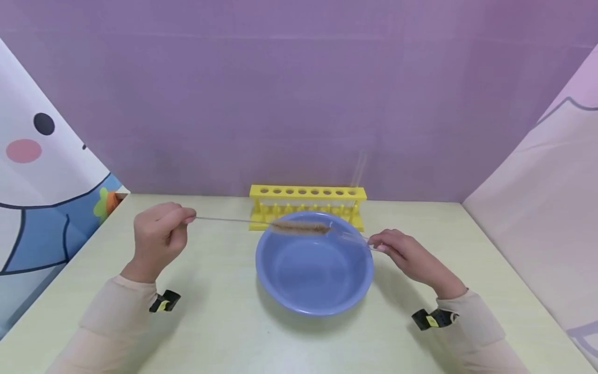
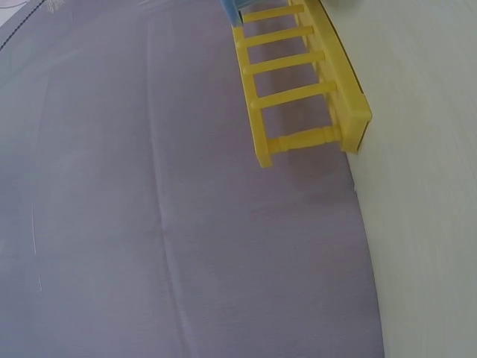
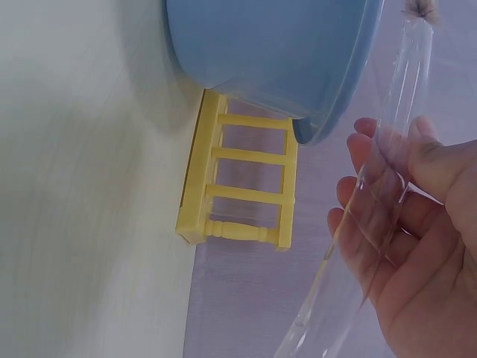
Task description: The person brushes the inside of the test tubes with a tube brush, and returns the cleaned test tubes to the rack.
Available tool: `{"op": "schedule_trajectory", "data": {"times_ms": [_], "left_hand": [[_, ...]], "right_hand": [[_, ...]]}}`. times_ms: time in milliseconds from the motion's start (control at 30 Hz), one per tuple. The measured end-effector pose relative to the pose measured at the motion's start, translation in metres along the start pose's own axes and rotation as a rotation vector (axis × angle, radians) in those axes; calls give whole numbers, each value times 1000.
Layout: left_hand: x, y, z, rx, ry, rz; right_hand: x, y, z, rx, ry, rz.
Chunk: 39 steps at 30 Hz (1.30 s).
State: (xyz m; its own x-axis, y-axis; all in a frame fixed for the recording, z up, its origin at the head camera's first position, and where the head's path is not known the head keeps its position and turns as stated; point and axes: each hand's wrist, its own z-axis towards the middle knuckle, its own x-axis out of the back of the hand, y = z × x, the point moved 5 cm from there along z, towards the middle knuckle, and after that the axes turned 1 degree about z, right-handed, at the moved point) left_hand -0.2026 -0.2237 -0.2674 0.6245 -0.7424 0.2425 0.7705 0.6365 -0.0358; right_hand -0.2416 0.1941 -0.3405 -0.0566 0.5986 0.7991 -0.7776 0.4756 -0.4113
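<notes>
My left hand (image 1: 161, 234) pinches the twisted wire handle of a test tube brush (image 1: 299, 227). Its brown bristles stretch level above a blue basin (image 1: 263, 285). On the right, my right hand (image 1: 406, 254) holds a clear glass test tube (image 3: 373, 186) between thumb and fingers, its far end over the basin's right rim. In the right wrist view, the brush tip (image 3: 422, 10) is at the tube's upper end; whether they touch, I cannot tell. The left wrist view catches only a bit of the wire (image 2: 19, 30), not the hand.
Behind the basin stands a yellow test tube rack (image 1: 308, 192), close to the purple backdrop (image 1: 299, 104). Another clear test tube (image 1: 358, 170) is upright in its rightmost hole. The pale tabletop (image 1: 224, 322) extends around the basin, with printed cloth at both sides.
</notes>
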Motion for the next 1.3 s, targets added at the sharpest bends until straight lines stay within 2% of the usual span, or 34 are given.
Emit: {"op": "schedule_trajectory", "data": {"times_ms": [100, 500, 700, 1300], "left_hand": [[1, -1, 1, 12, 21, -14], [-4, 1, -1, 13, 30, -34], [-6, 1, -3, 11, 13, -34], [-4, 2, 0, 17, 34, -49]], "right_hand": [[-1, 0, 0, 10, -6, -3], [-2, -3, 5, 15, -24, 20], [-4, -4, 9, 29, -27, 25], [-2, -1, 7, -28, -41, -2]]}}
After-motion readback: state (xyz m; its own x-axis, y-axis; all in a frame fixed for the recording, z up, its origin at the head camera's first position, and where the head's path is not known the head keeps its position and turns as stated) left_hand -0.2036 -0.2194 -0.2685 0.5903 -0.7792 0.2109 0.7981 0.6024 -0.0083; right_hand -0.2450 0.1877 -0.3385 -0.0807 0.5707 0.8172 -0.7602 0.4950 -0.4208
